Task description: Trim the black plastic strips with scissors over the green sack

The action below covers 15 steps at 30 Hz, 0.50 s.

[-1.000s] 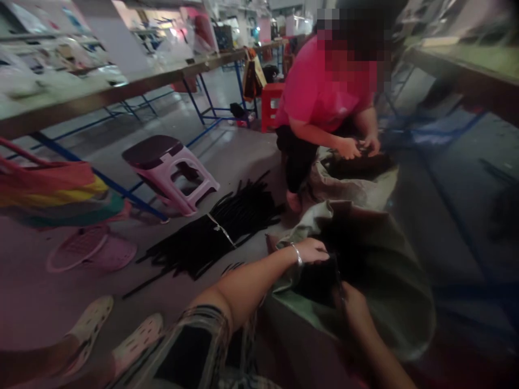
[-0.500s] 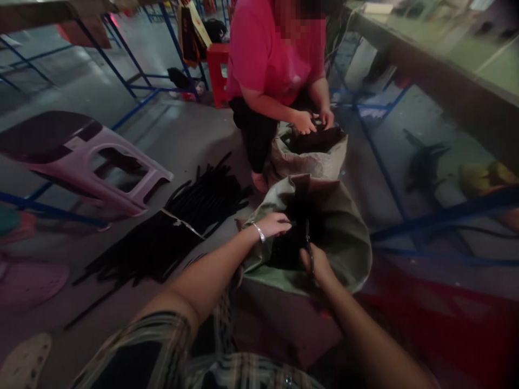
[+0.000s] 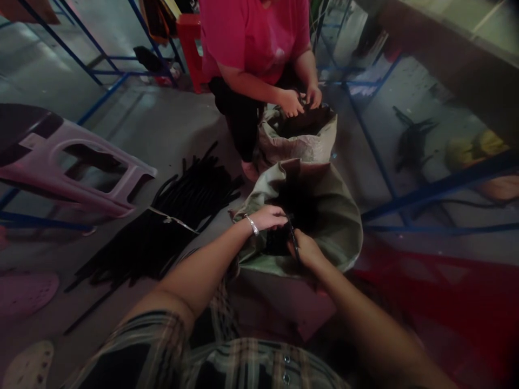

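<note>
Looking into: our olive-green woven sack (image 3: pixel 338 227), its mouth open over dark contents.
Right hand (image 3: pixel 306 251): clamped on a thin black strip (image 3: pixel 293 242), which runs lengthwise away from us.
Left hand (image 3: pixel 263 217): loosely open, just beside the strip, farther from it.

Logged from my remote view: grey concrete floor (image 3: pixel 162 129), dim, pale sheen toward upper left. Blue metal table frames (image 3: pixel 103 97) on both sides, long brown table edge (image 3: pixel 438 38) at upper right. Red plastic stool (image 3: pixel 188 38) far back, just beside frame. Lilac plastic step stool (image 3: pixel 89 186) at left. Pink plastic slipper (image 3: pixel 24 292) on floor, lower left. Overall light low, bluish.
</note>
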### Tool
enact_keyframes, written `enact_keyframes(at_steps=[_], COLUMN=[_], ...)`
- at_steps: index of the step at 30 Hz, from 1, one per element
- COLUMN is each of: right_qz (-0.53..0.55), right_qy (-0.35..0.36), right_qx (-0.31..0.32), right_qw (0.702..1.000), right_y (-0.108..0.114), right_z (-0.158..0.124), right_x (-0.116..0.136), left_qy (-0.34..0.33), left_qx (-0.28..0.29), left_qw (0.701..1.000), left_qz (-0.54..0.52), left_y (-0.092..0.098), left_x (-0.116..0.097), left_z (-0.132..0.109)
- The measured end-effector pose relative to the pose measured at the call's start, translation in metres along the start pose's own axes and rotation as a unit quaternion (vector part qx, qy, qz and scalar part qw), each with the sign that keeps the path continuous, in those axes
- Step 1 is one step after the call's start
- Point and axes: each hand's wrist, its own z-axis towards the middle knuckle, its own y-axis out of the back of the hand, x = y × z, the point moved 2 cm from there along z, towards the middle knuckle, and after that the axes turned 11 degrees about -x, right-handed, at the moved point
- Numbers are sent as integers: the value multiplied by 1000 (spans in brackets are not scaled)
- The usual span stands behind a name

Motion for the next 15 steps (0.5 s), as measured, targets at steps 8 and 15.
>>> enact_keyframes(at_steps=[8, 15], right_qz=[-36, -22], right_qy=[2, -2], right_qx=[0, -23], right_qw=[999, 999], right_y=[4, 3], right_z=[-3, -5], right_x=[5, 3], left_qy=[3, 9], left_qx=[-3, -5], left_qw=[999, 1000], left_qz=[35, 23], left_y=[-1, 3], left_x=[-2, 0], left_z=[-2, -1])
